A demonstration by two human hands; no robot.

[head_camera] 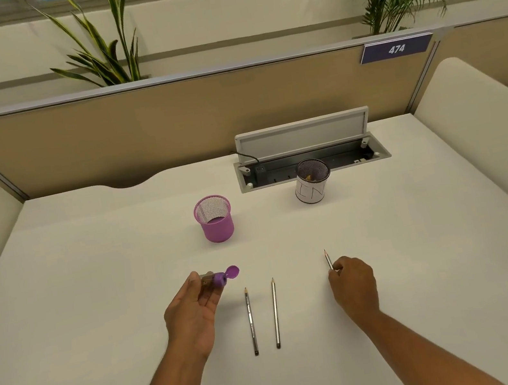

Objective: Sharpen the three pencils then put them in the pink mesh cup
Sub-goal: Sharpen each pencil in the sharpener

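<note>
Right hand [352, 280]: grip closed on slim grey wooden pencil [328, 259], light, stiff, fragile-tipped; best held mid-shaft. Left hand [195, 308]: grip around clear purple-capped sharpener [215, 280].

Three pencils are counted: one [251, 321] and another [275, 312] on the table, a third [328, 259] held in a hand. Two mesh cups are seen, one pink [215, 219], one paper-wrapped [312, 181]. One sharpener [215, 279], two hands and two plants are present.
</note>
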